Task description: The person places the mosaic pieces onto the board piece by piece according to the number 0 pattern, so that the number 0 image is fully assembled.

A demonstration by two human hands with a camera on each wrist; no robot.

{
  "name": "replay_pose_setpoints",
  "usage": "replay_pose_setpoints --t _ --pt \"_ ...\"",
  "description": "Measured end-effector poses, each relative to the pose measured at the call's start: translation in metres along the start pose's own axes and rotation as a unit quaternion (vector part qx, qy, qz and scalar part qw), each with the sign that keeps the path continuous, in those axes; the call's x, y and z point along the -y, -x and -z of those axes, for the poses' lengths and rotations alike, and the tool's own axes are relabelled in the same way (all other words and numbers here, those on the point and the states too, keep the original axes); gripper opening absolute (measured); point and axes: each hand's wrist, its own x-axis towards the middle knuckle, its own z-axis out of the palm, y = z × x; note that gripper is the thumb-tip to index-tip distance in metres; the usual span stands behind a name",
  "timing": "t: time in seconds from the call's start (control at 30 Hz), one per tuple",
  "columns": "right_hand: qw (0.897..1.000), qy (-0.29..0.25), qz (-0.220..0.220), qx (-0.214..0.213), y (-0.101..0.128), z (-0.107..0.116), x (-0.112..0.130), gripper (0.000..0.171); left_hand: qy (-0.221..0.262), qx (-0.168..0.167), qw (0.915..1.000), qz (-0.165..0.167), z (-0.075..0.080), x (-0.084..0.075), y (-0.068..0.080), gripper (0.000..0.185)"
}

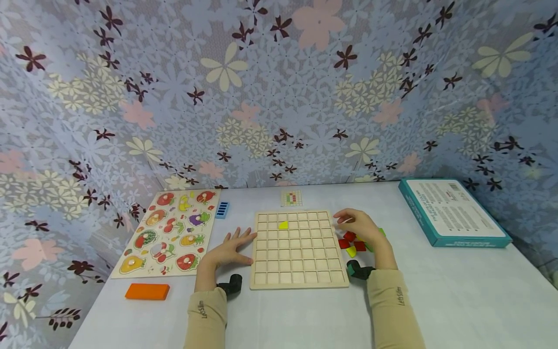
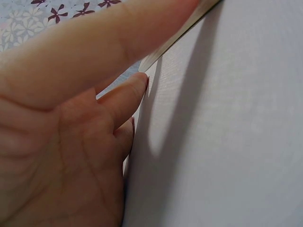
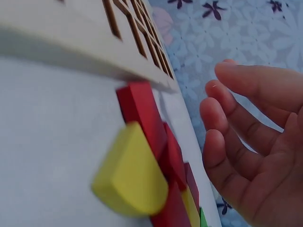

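Two hands, fingers relaxed, empty: left [image 1: 230, 251] flat against grid board [image 1: 298, 250] edge, right [image 1: 360, 227] over blocks [image 1: 352, 241].

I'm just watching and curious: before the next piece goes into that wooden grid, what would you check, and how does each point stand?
1. Grid board flat on the table: ok.
2. Left hand steadies its left edge, fingers straight: ok.
3. Right hand empty, over the loose pieces: ok.
4. Free cells in the board; only a yellow piece is seated: ok.
5. Pattern card readable: cannot tell.
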Motion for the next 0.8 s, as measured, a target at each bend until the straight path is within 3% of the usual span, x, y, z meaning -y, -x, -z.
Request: replay_pose_setpoints --t 0.33,0.8 --pt "0.999 0.033 -0.028 0.015 0.007 0.015 -0.009 0.027 -0.003 -0.004 1.0000 0.003 0.000 0.000 0.000 0.084" --pt "0.996 0.050 -0.077 0.003 0.017 0.026 -0.013 0.023 -0.005 -0.003 1.0000 0.005 0.000 -0.001 0.000 0.083"
